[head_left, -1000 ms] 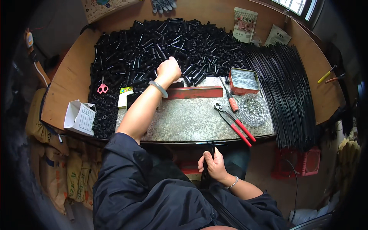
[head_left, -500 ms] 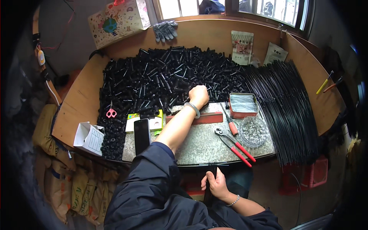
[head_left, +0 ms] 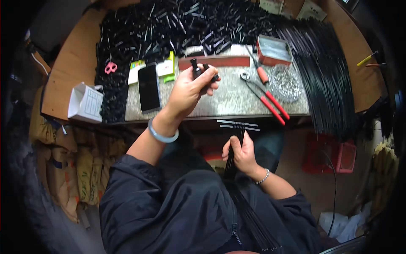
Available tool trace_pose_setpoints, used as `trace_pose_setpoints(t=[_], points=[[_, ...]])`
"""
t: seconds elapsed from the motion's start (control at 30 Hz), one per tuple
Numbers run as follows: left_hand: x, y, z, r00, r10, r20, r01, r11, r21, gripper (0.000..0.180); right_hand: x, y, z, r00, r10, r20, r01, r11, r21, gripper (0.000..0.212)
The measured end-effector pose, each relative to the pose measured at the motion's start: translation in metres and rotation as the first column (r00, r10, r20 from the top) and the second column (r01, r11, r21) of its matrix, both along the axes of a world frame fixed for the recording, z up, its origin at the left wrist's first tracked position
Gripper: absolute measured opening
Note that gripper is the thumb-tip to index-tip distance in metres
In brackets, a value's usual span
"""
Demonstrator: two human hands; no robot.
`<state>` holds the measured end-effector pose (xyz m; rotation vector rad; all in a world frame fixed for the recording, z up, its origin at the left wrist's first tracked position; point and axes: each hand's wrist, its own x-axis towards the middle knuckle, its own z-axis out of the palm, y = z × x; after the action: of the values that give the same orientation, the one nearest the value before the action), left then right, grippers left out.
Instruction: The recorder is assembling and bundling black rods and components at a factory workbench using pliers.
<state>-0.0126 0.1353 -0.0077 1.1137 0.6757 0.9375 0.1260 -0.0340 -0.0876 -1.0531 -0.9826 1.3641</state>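
Observation:
My left hand (head_left: 186,91) is closed around several short black tubular parts (head_left: 195,67), held above the grey work plate (head_left: 215,99). Down in front of my lap, my right hand (head_left: 244,156) grips a bundle of thin black cords (head_left: 253,224), whose lower ends trail over my dark jacket. Two thin metal strips or wires (head_left: 249,124) lie crosswise at the top of that bundle, just above my right fingers. A big heap of similar black parts (head_left: 169,25) covers the far side of the bench.
Red-handled pliers (head_left: 270,106), a red-handled tool (head_left: 262,75), a clear dish of small metal pieces (head_left: 284,84) and a red tin (head_left: 275,57) stand right. A phone (head_left: 149,86), pink scissors (head_left: 111,67) and white box (head_left: 86,103) are left. Long black cords (head_left: 323,76) cover the right side.
My left hand has come back from the heap toward me, now with black tubular parts in it. The view has tilted downward. My right hand keeps its grip on the cord bundle.

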Motion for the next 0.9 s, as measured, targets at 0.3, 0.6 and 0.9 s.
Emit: trace_pose_setpoints(t=[0.3, 0.6, 0.9], points=[[-0.061, -0.092, -0.052, 0.986, -0.067, 0.153, 0.105, 0.962, -0.251, 0.024, -0.011, -0.014, -0.003, 0.998, 0.051, -0.023, -0.051, 0.999, -0.001, 0.034], [-0.055, -0.100, -0.062, 0.958, -0.084, 0.276, 0.179, 0.923, -0.341, 0.019, -0.017, -0.017, -0.003, 0.996, 0.086, -0.029, -0.086, 0.996, 0.013, 0.035], [-0.044, -0.096, -0.064, 0.961, -0.047, 0.274, 0.154, 0.910, -0.385, 0.021, -0.017, -0.012, -0.002, 0.991, 0.109, -0.077, -0.109, 0.994, 0.005, 0.035]])
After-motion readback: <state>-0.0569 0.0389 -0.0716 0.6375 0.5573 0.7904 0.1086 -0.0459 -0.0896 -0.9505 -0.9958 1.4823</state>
